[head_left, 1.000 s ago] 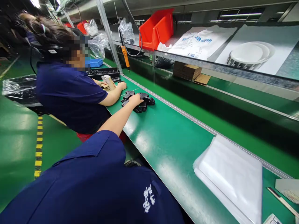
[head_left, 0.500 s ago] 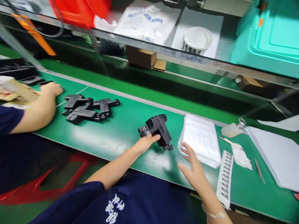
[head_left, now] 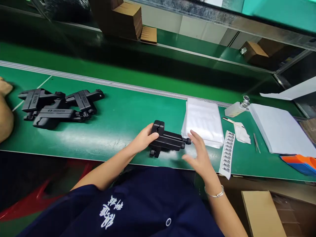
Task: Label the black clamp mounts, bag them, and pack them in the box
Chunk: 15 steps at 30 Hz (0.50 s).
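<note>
My left hand (head_left: 142, 140) grips the left end of a black plastic part (head_left: 168, 140) lying on the green bench (head_left: 118, 118) close to its near edge. Just right of that part hovers my right hand (head_left: 198, 154), fingers spread, holding nothing, near the part's right tip. A stack of clear plastic bags (head_left: 203, 121) lies right behind my right hand. A pile of similar black parts (head_left: 58, 104) lies at the left of the bench.
A co-worker's arm (head_left: 5, 112) rests at the far left edge. A strip of labels (head_left: 228, 153), a small bottle (head_left: 237, 108), tweezers (head_left: 256, 143), a white sheet stack (head_left: 280, 131) and an orange-blue item (head_left: 300, 163) lie at the right. Cardboard pieces (head_left: 134, 19) stand behind the rail.
My left hand has brought one black part from the pile on the left to the spot in front of me and laid it down. My right hand has moved in beside it.
</note>
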Available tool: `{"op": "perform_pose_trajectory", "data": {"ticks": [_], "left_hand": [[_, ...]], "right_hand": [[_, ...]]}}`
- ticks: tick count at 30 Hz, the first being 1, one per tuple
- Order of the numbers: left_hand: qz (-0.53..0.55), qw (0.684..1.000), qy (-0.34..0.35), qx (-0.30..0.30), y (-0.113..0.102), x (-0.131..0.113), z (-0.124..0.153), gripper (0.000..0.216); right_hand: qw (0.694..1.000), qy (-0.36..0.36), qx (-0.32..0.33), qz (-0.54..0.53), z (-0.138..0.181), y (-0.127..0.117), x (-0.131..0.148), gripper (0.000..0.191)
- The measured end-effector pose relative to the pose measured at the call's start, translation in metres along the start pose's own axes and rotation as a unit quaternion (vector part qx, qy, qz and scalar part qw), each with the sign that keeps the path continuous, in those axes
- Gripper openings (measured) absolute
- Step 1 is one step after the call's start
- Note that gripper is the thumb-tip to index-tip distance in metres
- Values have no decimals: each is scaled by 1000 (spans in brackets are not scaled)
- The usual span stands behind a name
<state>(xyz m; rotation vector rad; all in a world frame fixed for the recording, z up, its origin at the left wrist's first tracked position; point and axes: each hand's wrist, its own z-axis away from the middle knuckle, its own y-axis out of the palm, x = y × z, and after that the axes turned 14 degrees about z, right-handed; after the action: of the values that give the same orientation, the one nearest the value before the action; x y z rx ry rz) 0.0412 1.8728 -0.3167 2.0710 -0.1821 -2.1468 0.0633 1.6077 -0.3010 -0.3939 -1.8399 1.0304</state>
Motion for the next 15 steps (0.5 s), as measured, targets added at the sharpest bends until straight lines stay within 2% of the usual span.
{"op": "perform_pose_trajectory", "data": {"ticks": [1, 3, 5, 6, 8, 10, 11, 13, 15], "left_hand": [[-24, 1000, 14, -7, 1, -1, 3, 74], [-77, 997, 26, 6, 1, -3, 9, 75], [-118, 992, 28, 26, 0, -5, 12, 76], [-121, 992, 30, 26, 1, -4, 12, 76], [-69, 997, 19, 0, 3, 1, 8, 75], [34, 998, -32, -32, 7, 9, 3, 73], [86, 994, -63, -36, 7, 14, 1, 74], [143, 986, -84, -21, 7, 19, -2, 76], [111, 993, -33, 9, 4, 17, 0, 79]], "right_hand": [[995, 66, 10, -77, 0, 2, -5, 56], [956, 171, 52, -230, -2, 7, -12, 56], [917, 204, 87, -331, -4, 12, -15, 51], [914, 197, 82, -346, -5, 12, -14, 46], [944, 146, 45, -294, -6, 7, -11, 34], [987, 40, 8, -157, -7, -3, -7, 24], [996, -24, -8, -81, -7, -7, -7, 22], [990, -132, -32, 37, -7, -14, -10, 25], [978, -171, -68, 96, -7, -15, -17, 32]]}}
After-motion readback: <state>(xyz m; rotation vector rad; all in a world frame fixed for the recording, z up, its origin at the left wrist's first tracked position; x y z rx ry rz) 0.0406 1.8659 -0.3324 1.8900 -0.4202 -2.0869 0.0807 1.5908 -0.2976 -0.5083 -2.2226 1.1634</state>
